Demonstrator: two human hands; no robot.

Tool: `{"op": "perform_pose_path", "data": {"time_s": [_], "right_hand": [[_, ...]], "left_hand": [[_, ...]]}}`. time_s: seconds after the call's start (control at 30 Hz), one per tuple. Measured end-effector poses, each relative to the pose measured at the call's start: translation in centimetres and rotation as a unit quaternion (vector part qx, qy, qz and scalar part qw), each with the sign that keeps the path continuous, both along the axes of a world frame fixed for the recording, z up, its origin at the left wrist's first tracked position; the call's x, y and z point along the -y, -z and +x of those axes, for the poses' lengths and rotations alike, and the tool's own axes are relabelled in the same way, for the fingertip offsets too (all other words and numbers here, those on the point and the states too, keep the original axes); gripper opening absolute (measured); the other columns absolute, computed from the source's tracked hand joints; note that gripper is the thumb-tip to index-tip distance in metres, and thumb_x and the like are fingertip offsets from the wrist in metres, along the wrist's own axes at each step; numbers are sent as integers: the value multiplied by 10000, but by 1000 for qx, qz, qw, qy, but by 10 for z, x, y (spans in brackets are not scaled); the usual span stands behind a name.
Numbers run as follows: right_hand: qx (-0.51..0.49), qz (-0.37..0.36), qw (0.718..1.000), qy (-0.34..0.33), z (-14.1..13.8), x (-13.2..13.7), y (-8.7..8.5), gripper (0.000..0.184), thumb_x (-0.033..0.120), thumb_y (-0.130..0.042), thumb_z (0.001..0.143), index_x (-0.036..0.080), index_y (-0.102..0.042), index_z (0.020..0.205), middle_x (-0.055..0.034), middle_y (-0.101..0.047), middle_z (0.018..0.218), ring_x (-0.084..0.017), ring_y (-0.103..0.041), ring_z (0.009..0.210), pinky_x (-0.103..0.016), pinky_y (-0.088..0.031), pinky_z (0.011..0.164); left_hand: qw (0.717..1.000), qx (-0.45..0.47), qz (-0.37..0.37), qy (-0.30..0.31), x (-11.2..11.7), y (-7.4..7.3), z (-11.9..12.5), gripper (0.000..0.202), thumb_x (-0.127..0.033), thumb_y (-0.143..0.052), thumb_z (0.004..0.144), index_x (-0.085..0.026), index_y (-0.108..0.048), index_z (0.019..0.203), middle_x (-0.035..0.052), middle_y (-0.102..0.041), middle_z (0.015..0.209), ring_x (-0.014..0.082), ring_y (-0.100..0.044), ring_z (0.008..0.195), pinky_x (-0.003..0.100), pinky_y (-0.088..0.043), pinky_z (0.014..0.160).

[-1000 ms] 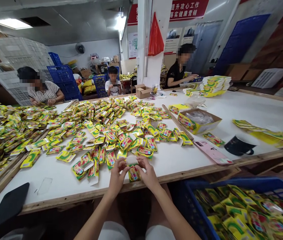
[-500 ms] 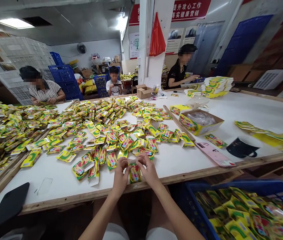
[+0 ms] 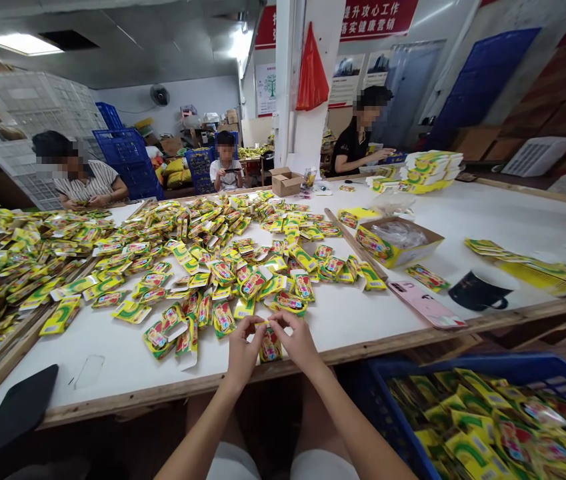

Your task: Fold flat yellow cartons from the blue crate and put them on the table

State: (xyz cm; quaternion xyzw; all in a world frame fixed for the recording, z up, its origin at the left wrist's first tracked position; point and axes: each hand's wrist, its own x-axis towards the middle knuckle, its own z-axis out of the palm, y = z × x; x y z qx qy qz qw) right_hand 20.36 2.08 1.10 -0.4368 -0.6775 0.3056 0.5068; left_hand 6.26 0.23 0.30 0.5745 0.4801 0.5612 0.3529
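A small yellow, green and red printed carton (image 3: pixel 271 345) is upright at the table's front edge. My left hand (image 3: pixel 244 348) pinches its top from the left, thumb and fingertips together. From the right, my right hand (image 3: pixel 297 340) grips the same top edge, its fingertips close to those of the left. The fingers partly cover the carton's upper end. Just beyond my hands lies a heap of similar cartons (image 3: pixel 223 273), several with white end flaps standing out.
A blue crate (image 3: pixel 387 400) of cartons stands below the table at right. On the table are a pink phone (image 3: pixel 425 303), a dark mug (image 3: pixel 477 291), an open yellow box (image 3: pixel 397 241) and a wooden strip (image 3: pixel 355 243). Three people sit across the table.
My fingertips have drawn closer together over the carton's top, and the pale flap there no longer shows. The whole view has shifted slightly.
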Motion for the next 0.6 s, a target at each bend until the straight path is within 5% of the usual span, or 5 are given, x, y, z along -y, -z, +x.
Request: {"op": "perform_pose_path", "data": {"time_s": [0.4,0.53,0.6], "right_hand": [[-52,-4,998,-20,3,15,15,143,288,-559,860,207,-675,875,-47,-692,875,-198,-649,830,-311,-528,745],[20,84,987,136,52,37,-4,179,321,-518,885,204,-654,885,-65,-668,885,-211,-621,848,-339,-505,769],[96,140,947,272,94,56,-21,207,354,-528,880,191,-653,896,-79,-652,883,-225,-602,852,-375,-478,807]], "left_hand": [[996,-46,42,59,13,12,-12,214,-308,-578,849,-213,-682,1009,81,-684,984,215,-628,927,335,-502,806],[987,-153,40,-40,11,14,-36,288,-337,-552,859,-214,-609,1113,100,-654,1050,236,-617,921,376,-496,806],[958,-248,34,-137,5,16,-54,304,-342,-547,855,-182,-590,1110,123,-638,1043,275,-594,966,431,-472,850]]}}
